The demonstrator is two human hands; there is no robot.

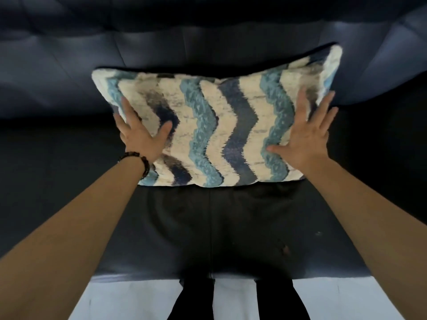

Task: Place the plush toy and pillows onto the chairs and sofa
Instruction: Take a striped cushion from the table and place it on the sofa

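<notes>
Your left hand [141, 137] and right hand [305, 139] are pressing, fingers straight and spread, on the fuzzy rectangular zigzag-striped pillow [217, 125], which is leaning against the smooth, dark sofa [69, 56] back.

1. The pillow [217, 125] is covered in fuzzy fabric patterned with cream, teal and navy zigzag stripes. It is set upright on its long edge at the back of the seat, leaned against the backrest, with its right top corner tilted higher.
2. The sofa [57, 65] is upholstered in dark, smooth material; a tufted backrest and a seam between the seat cushions are seen.
</notes>
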